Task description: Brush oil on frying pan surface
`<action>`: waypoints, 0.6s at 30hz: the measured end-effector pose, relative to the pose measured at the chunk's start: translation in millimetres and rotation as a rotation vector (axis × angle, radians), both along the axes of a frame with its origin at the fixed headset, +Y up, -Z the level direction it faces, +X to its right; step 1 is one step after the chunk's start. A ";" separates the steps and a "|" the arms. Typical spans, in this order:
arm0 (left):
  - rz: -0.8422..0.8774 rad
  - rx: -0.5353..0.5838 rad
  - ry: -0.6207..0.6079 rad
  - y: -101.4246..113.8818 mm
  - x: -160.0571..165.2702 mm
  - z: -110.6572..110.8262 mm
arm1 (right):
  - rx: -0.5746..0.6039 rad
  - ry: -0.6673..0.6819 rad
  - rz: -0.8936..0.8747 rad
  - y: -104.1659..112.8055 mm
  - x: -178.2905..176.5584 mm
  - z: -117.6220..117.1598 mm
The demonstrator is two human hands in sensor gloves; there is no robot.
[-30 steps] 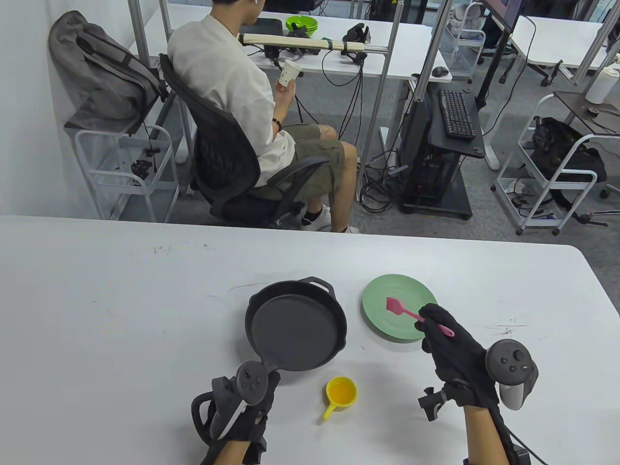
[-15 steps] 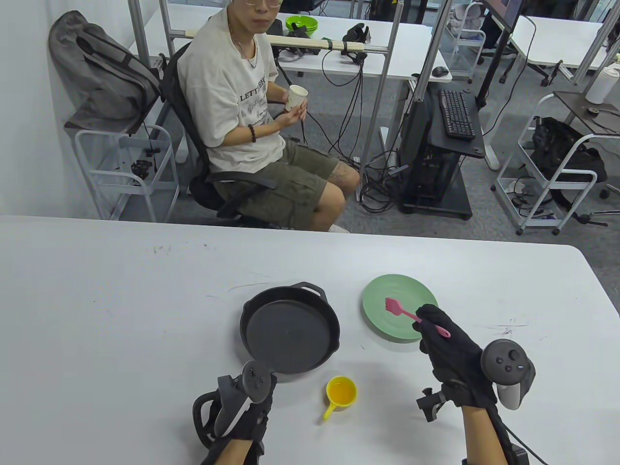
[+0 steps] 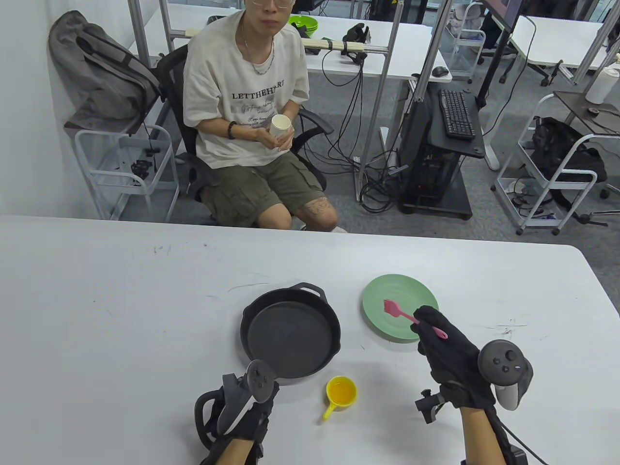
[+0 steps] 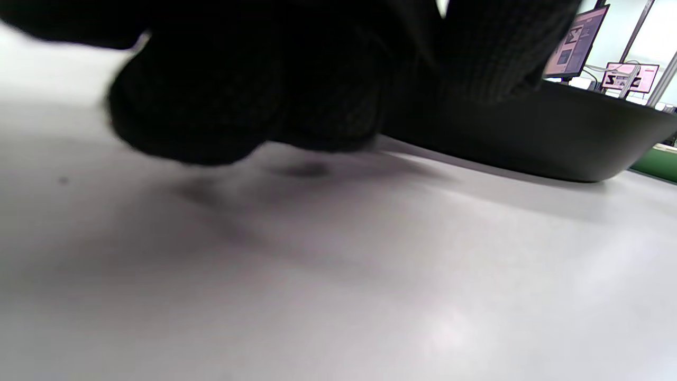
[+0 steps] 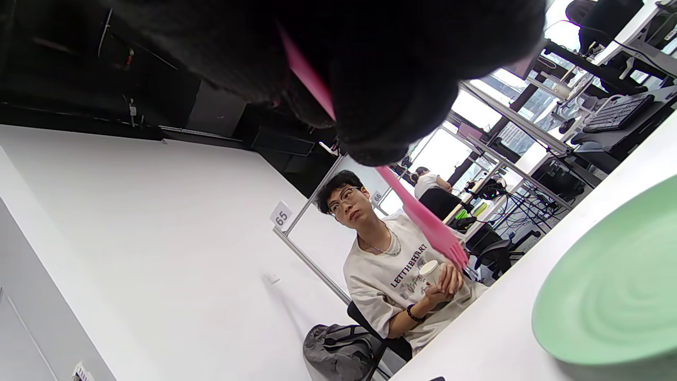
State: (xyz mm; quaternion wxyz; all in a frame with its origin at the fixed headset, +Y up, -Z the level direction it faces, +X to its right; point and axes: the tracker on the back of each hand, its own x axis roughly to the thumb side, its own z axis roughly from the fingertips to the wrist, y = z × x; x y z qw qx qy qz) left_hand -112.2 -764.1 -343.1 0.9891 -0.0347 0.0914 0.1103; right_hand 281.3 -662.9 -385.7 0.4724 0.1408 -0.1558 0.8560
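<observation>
A black cast-iron frying pan (image 3: 289, 334) sits on the white table (image 3: 121, 300). My left hand (image 3: 252, 402) grips its handle at the pan's near edge; the left wrist view shows my curled fingers (image 4: 254, 95) and the pan's wall (image 4: 571, 137). My right hand (image 3: 443, 346) holds a pink silicone brush (image 3: 409, 317) by its handle, the bristle head raised over a green plate (image 3: 387, 319). The right wrist view shows the brush (image 5: 423, 217) and the plate (image 5: 608, 301). A small yellow cup of oil (image 3: 341, 392) stands in front of the pan.
A seated man (image 3: 252, 111) with a paper cup faces the table's far edge. Behind him are desks, a cart and cables. The table's right edge curves at the far right.
The pan has slid a little left and rotated under my left hand. My right hand with the brush has drifted slightly left. The man has swivelled to face the table.
</observation>
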 end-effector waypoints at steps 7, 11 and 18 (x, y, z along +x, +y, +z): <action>-0.004 -0.022 -0.004 0.8 -0.4 0.0 | 0.000 0.001 0.014 -1.7 -1.6 -0.4; 0.015 -0.046 -0.011 5.4 -5.3 1.9 | 0.006 0.004 0.020 -0.7 -2.1 1.5; 0.126 0.022 -0.006 16.1 -16.4 7.2 | 0.025 0.003 0.034 0.9 -2.4 6.5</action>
